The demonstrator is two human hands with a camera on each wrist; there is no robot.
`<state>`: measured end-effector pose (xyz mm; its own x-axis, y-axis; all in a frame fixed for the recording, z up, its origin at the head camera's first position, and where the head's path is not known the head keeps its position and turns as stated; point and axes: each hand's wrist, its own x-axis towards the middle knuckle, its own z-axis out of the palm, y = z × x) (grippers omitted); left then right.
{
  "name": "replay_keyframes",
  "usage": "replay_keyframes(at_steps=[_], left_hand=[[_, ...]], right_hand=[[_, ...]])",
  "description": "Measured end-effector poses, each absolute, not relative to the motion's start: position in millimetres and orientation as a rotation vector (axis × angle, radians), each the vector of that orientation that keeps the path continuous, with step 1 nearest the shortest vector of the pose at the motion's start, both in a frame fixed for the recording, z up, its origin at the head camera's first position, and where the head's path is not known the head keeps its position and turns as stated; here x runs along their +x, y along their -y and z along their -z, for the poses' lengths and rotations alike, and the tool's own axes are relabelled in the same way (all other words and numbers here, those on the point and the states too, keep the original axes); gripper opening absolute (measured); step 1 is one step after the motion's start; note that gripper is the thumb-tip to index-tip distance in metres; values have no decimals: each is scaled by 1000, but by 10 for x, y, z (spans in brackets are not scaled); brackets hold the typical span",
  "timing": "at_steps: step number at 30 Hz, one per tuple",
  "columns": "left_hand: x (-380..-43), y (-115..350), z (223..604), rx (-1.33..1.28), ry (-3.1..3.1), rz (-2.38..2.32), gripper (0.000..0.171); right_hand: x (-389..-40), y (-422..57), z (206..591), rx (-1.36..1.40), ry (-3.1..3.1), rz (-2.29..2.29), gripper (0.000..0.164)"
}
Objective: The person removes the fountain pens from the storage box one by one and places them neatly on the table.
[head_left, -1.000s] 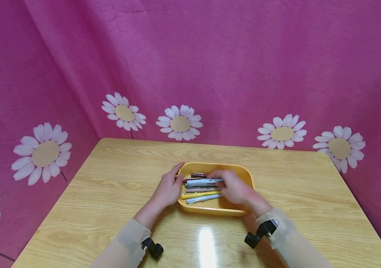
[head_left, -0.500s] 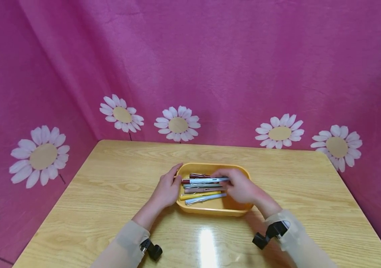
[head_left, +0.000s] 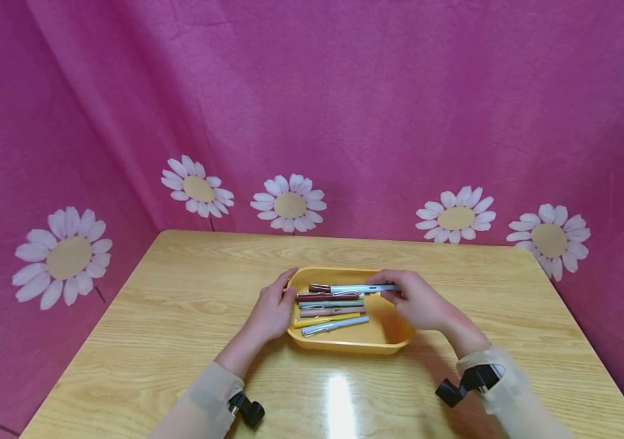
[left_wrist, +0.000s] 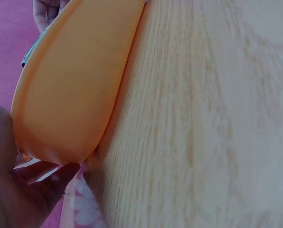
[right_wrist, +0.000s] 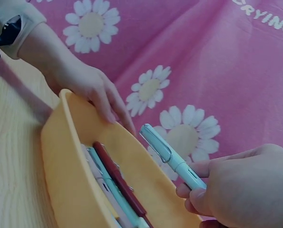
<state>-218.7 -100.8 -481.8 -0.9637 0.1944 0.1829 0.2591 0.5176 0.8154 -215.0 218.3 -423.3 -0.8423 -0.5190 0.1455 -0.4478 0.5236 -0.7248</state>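
Note:
My left hand point(head_left: 273, 312) grips the left end of a yellow plastic tray point(head_left: 339, 346), thumb by the rim and fingers around the outside. Over the tray's back edge, my right hand point(head_left: 418, 303) pinches a pale blue clip pen point(right_wrist: 161, 149) between thumb and fingers. That pen is lifted above the others, its capped end pointing left. Inside the tray, several pens lie side by side: a dark red pen point(head_left: 327, 297), a grey-green one, a mauve pen point(head_left: 325, 312), a yellow pen point(head_left: 325, 321) and a light blue pen point(head_left: 336, 326). Another dark red pen point(head_left: 319, 288) is partly hidden behind the lifted one.
The tray stands on a light wooden table point(head_left: 208, 274). Behind and beside the table hangs a pink cloth point(head_left: 345, 122) with white daisies. A black camera mount point(head_left: 471, 384) sits on my right wrist, and a similar mount point(head_left: 246, 408) is on my left.
The right hand has moved right and slightly back, carrying the pale blue pen off the other pens. More of the dark red pens shows now. The left hand has stayed on the tray.

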Motion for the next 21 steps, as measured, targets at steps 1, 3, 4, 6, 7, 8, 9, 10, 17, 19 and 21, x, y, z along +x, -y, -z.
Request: replay_keyframes(at_steps=[1, 3, 4, 6, 7, 8, 9, 10, 17, 19, 21], left_hand=[[-2188, 1010, 4817, -402, 2675, 1454, 48], [-2187, 1012, 4813, -401, 2677, 1448, 48], [-2187, 1014, 4810, -398, 2677, 1445, 48], [-2186, 1018, 4810, -394, 2678, 1436, 48], [-2184, 1019, 4810, -392, 2679, 1429, 48], [-2181, 1019, 4807, -390, 2680, 1427, 48], [-2180, 1019, 4806, -389, 2680, 1426, 48], [-2179, 1019, 4805, -390, 2679, 1429, 48], [-2181, 1012, 4809, -405, 2672, 1438, 47], [-2179, 1011, 4806, -409, 2674, 1442, 48], [-2178, 1008, 4805, -411, 2675, 1443, 48]], right_hand=[[-2146, -2210, 4222, -843, -2672, 1226, 33], [-2142, -2263, 4202, -841, -2692, 1221, 33], [-2139, -2289, 4193, -840, -2706, 1215, 34], [-2134, -2339, 4174, -839, -2725, 1211, 35], [-2130, -2362, 4165, -840, -2735, 1209, 35], [-2126, -2387, 4156, -840, -2742, 1209, 35], [-2121, -2412, 4149, -838, -2751, 1206, 36], [-2116, -2437, 4143, -840, -2757, 1205, 36], [-2076, -2613, 4101, -839, -2808, 1202, 35], [-2062, -2664, 4093, -834, -2825, 1204, 35], [-2049, -2717, 4085, -832, -2834, 1210, 35]])
